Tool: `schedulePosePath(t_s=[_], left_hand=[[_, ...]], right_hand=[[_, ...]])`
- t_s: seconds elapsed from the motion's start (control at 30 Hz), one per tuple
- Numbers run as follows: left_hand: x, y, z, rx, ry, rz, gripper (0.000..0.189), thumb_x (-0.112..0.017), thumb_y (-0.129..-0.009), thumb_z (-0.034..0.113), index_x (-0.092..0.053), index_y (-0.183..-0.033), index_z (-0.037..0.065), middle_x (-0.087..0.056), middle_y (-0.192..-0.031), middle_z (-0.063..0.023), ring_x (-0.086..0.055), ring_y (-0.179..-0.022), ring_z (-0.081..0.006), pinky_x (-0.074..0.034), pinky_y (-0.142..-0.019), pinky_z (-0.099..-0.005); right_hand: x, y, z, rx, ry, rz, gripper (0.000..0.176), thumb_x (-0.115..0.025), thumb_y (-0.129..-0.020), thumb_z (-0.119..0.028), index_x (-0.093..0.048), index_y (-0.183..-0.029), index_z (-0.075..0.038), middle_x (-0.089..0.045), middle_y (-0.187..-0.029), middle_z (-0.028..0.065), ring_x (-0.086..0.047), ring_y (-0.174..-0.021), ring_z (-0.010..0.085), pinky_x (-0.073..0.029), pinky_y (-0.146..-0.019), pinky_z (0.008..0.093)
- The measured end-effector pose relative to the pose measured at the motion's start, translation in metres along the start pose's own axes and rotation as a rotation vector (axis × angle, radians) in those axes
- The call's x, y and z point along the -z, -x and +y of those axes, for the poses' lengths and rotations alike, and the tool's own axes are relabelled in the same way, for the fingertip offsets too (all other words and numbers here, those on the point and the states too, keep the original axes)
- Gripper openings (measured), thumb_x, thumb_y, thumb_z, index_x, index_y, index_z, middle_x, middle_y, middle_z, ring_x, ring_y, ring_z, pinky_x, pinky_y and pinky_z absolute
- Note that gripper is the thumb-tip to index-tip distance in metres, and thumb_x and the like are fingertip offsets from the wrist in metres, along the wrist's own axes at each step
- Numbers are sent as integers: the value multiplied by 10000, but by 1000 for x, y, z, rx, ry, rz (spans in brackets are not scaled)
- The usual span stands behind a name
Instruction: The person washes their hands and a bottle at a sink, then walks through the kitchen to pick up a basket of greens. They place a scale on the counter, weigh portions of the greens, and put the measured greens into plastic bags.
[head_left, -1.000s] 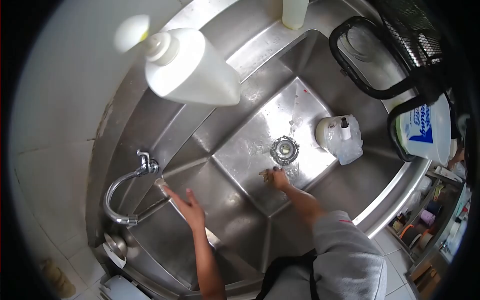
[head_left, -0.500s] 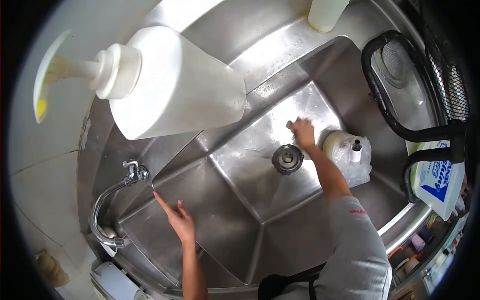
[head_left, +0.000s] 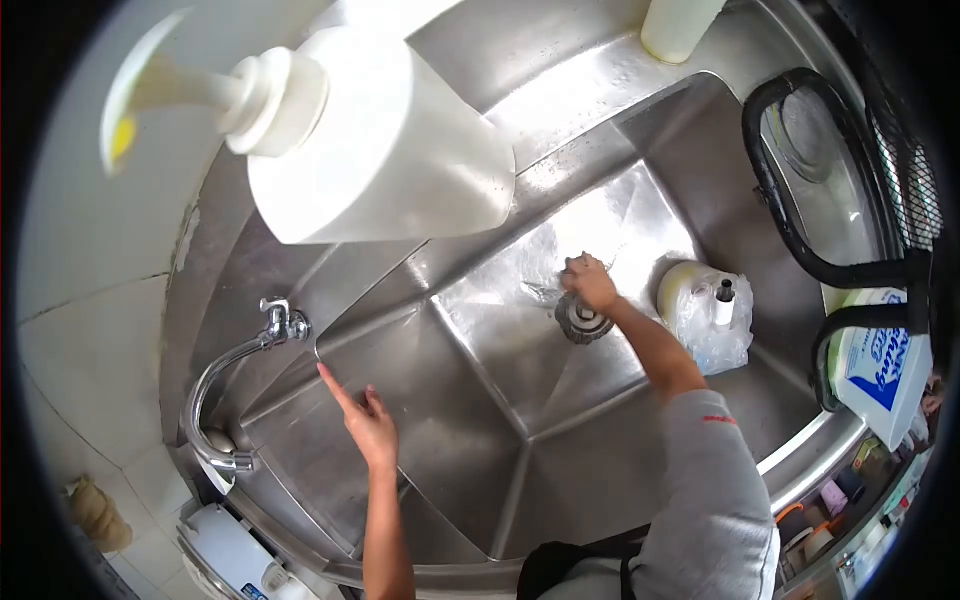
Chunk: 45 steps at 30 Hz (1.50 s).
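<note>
My right hand (head_left: 590, 283) is low in the stainless steel sink (head_left: 480, 370), just above the round drain fitting (head_left: 583, 326) and covering part of it. Its fingers are curled downward; whatever they grip, if anything, is hidden. My left hand (head_left: 373, 430) hovers over the left part of the sink with fingers stretched out and nothing in it. Its index finger points toward the chrome tap (head_left: 280, 325). Right of my right forearm sits a round pale container wrapped in clear plastic (head_left: 705, 315), a black-tipped white nozzle sticking up from it.
A big white pump bottle (head_left: 400, 150) looms close on the upper left. At the back edge stands a pale bottle (head_left: 680, 28). A black-framed rack (head_left: 800, 265) on the right holds a washing-product pack (head_left: 880, 360). A beige cloth (head_left: 98, 515) is at lower left.
My right hand has come down and toward me, from beyond the drain fitting to over it. My left hand keeps nearly the same pose. The view has shifted slightly.
</note>
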<state>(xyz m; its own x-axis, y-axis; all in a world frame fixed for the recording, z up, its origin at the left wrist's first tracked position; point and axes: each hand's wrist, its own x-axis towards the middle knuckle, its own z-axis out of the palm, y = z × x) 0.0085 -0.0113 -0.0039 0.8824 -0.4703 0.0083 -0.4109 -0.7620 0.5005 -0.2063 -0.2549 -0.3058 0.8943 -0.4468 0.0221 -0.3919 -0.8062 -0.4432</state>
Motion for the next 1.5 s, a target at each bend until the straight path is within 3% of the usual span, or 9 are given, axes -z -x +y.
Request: schedulePosePath(t_s=[0.23,0.37,0.43,0.57,0.63,0.77,1.07,1.17,1.5], left_hand=[[2,2,3,48,-21,-15,745,-439,-811,-74,-35,-1388,168,-549,-786,-142,-378,-515,-160,-393,-551,-274],[3,5,-9,73,-6,-33,741,-436,-809,-82,-34,-1386,152,-501,-1146,-209,-394,-531,-180,-411,-572,-290],[1,2,-9,47,18,-10,760,-454,-813,-62,-47,-1388,225,-452,-619,-60,-364,-553,-124,-375,-570,-235],[1,2,-6,0,36,30,756,-463,-813,-54,-60,-1387,226,-451,-621,-62,-371,-555,-122,-381,-576,-237],[4,3,-5,60,19,-35,754,-451,-794,-100,-49,-1384,143,-327,-1352,-152,-426,-554,-176,-421,-580,-287],[5,3,-8,48,27,-45,777,-461,-786,-99,-37,-1386,154,-401,-1272,-219,-450,-557,-190,-434,-600,-302],[8,1,-6,51,64,-62,761,-442,-796,-87,-17,-1387,136,-530,-1041,-249,-457,-550,-207,-421,-584,-302],[10,1,-11,183,25,-139,758,-436,-794,-91,-22,-1384,143,-268,-1367,-196,-408,-551,-155,-424,-592,-278],[10,1,-12,50,124,-78,767,-429,-790,-91,-15,-1388,150,-547,-806,-182,-436,-523,-203,-407,-562,-316]], right_hand=[[26,12,51,-691,165,229,311,-434,-783,-55,-525,-1050,-188,-474,-1063,91,-449,-920,339,-422,-738,439],[-19,53,-26,-398,-69,111,356,-589,-626,-22,-597,-924,-216,-485,-1096,63,-441,-960,326,-436,-768,405],[-9,22,-62,-320,-211,172,283,-557,-645,-22,-588,-883,-172,-481,-1070,75,-433,-954,330,-405,-801,428],[-27,-68,-107,46,-274,142,140,-469,-730,-58,-552,-807,-140,-473,-1000,57,-427,-980,279,-357,-817,379],[-45,-90,-115,114,-144,126,131,-471,-751,-89,-563,-807,-164,-479,-981,27,-431,-987,254,-353,-823,389],[-41,-49,-93,433,-63,-96,150,-496,-760,-168,-574,-880,-210,-482,-969,2,-440,-986,221,-388,-803,381],[-97,9,-235,-128,-220,-163,153,-477,-805,-187,-499,-952,-152,-465,-1062,150,-494,-948,335,-440,-751,422],[-115,10,-213,-157,-93,-168,163,-463,-799,-146,-495,-956,-174,-456,-1057,154,-504,-927,335,-443,-741,425],[-12,-51,-146,-216,-102,-804,332,-441,-845,-332,-490,-1092,-115,-479,-1148,137,-563,-910,302,-479,-705,441]])
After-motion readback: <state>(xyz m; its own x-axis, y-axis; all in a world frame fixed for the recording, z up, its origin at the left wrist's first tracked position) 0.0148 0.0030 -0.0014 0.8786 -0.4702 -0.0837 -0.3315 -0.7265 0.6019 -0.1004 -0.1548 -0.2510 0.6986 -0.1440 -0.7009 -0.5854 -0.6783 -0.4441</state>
